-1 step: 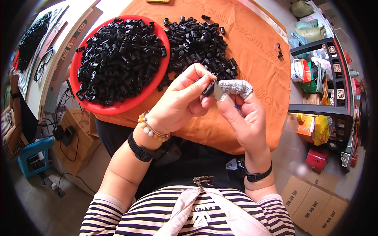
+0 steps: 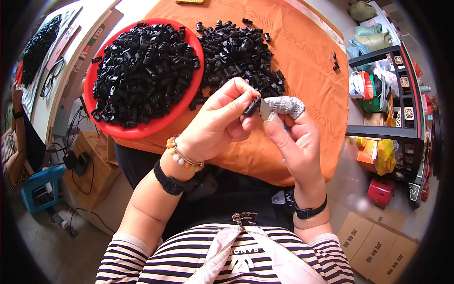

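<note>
My left hand (image 2: 220,116) is closed, pinching a small black plastic part (image 2: 252,107) shaped like a cord lock between thumb and fingertips. Just to its right, my right hand (image 2: 300,144) grips a short flat knife blade (image 2: 266,112) between thumb and index finger. A grey knitted finger cover (image 2: 288,106) sits on that index finger. The blade's edge is close beside the black part; whether they touch I cannot tell. Whatever handle the blade has is mostly hidden in my right hand. Both hands hover above the near edge of the orange-covered table (image 2: 312,113).
A red round tray (image 2: 200,71) heaped with black parts stands at the left. A loose pile of similar parts (image 2: 236,52) lies beside it. Several stray ones (image 2: 336,64) lie far right. A shelf (image 2: 385,130) and cardboard boxes (image 2: 373,246) stand right; another person's arm (image 2: 19,137) shows left.
My right hand has shifted slightly right and down with the knife blade, showing more of the black part. My left hand stays nearly still, with the black part still pinched.
</note>
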Action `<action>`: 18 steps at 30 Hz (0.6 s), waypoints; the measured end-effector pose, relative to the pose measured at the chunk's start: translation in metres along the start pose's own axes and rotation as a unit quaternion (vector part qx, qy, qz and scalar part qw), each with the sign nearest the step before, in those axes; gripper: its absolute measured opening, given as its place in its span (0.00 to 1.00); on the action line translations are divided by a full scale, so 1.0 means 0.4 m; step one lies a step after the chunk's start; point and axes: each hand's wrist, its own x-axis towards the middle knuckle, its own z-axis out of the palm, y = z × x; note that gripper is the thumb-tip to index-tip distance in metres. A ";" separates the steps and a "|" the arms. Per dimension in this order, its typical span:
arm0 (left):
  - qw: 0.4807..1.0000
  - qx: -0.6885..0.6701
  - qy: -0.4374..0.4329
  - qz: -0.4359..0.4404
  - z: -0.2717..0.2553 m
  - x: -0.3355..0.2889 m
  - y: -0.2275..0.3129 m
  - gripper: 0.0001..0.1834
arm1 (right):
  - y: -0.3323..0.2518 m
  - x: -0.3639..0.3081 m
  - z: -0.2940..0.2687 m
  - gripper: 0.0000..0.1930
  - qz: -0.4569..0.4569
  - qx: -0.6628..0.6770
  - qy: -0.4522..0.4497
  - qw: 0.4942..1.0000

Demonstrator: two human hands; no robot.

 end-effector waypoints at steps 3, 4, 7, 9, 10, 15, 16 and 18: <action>1.000 -0.003 -0.020 -0.004 -0.007 0.003 -0.004 0.05 | 0.008 0.004 -0.022 0.20 0.008 0.009 0.008 1.000; 1.000 -0.003 -0.021 -0.004 -0.005 0.004 -0.004 0.05 | 0.011 0.009 -0.018 0.20 0.007 0.009 0.009 1.000; 1.000 0.003 0.004 -0.009 0.002 0.004 -0.008 0.05 | 0.016 0.035 0.022 0.23 -0.039 0.065 0.085 0.994; 1.000 0.022 0.002 -0.003 -0.002 0.002 -0.013 0.05 | 0.025 0.042 0.023 0.23 -0.031 0.045 0.074 0.996; 1.000 0.022 0.001 -0.003 0.002 0.003 -0.014 0.05 | 0.027 0.046 0.024 0.24 -0.024 0.024 0.064 0.997; 1.000 0.013 -0.013 -0.004 -0.001 0.004 -0.011 0.06 | 0.014 0.059 0.017 0.17 -0.012 0.058 0.069 0.996; 1.000 0.012 -0.013 -0.003 0.002 0.004 -0.010 0.06 | 0.013 0.057 0.012 0.16 -0.002 0.060 0.082 0.995; 1.000 0.006 0.014 -0.006 0.010 0.005 -0.007 0.05 | 0.013 0.056 0.009 0.15 0.008 0.061 0.095 0.994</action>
